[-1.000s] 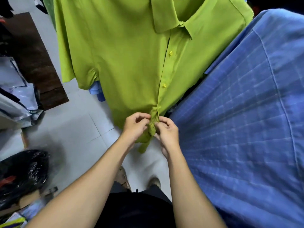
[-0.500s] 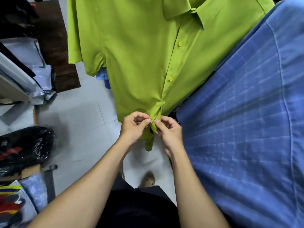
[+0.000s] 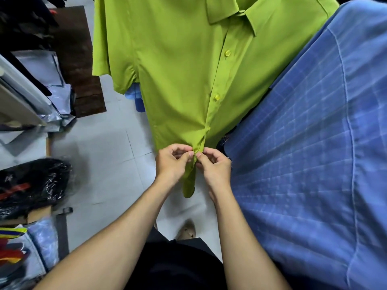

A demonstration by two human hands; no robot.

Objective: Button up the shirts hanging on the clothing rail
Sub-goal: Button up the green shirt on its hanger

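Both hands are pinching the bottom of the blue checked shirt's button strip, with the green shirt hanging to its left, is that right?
Not quite. The head view shows the left hand and right hand pinching the green shirt, not the blue checked shirt, which hangs untouched to its right.

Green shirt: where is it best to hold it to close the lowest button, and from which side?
Probably pinch the green shirt at its front placket near the hem, one hand from each side, as the hanging edges meet there.
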